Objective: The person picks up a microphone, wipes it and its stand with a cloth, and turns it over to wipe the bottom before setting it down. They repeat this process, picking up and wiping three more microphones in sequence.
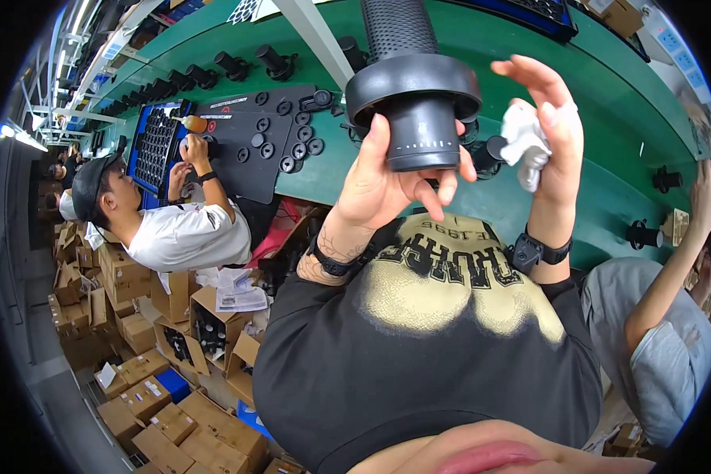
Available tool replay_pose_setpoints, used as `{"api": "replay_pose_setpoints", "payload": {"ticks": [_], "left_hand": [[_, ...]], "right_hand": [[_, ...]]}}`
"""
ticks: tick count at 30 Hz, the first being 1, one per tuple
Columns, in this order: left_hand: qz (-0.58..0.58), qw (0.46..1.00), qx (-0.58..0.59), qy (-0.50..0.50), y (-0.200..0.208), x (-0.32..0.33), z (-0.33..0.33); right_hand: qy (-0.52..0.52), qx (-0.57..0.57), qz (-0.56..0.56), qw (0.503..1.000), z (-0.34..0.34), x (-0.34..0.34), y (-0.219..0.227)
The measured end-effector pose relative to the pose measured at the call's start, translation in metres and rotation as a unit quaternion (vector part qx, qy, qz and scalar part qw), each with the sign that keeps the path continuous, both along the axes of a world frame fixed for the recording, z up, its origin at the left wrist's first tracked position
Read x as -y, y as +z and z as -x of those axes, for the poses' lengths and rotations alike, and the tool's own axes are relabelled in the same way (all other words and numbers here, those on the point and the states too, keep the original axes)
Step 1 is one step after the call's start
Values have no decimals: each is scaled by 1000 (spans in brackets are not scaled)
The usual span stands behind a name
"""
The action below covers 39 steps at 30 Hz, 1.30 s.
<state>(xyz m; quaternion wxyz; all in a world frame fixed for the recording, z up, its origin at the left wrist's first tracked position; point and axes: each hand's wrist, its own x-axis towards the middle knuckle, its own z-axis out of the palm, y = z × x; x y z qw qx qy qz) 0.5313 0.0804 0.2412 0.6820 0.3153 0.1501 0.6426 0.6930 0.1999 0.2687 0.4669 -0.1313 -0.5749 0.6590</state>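
Note:
My left hand (371, 182) is closed around the lower end of a black cylindrical device (423, 130), holding it up in front of my chest. The device has a textured barrel at the top, a wide smooth collar, and a narrower base with small light marks around it. A crumpled white cloth (524, 142) is gripped between the thumb and palm of my right hand (557, 118). The forefinger of that hand is raised and bent toward the device, apart from it. Behind the cloth, a small black cylindrical part (491, 152) rests on the green workbench (600, 150).
At left, a co-worker (178, 213) handles parts beside a blue tray (154, 146) and a black mat (237, 158) with several round black pieces. A row of black parts (231, 65) lines the bench. Another person (656, 340) is at right. Cardboard boxes (205, 434) fill the floor at lower left.

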Motion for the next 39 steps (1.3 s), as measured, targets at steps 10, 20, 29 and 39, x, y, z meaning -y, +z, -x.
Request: {"api": "replay_pose_setpoints", "payload": {"ticks": [10, 20, 29, 39], "left_hand": [[-58, 996, -39, -50, 26, -1, 0], [18, 925, 318, -210, 59, -5, -10], [-9, 899, 379, -219, 70, -8, -14], [38, 925, 302, -227, 45, -17, -8]], "right_hand": [[-17, -37, 29, 999, -10, -9, -15], [-20, -46, 102, 994, 4, 14, -6], [-20, -38, 141, 989, 3, 12, 1], [-39, -57, 116, 991, -9, 4, -7]]}}
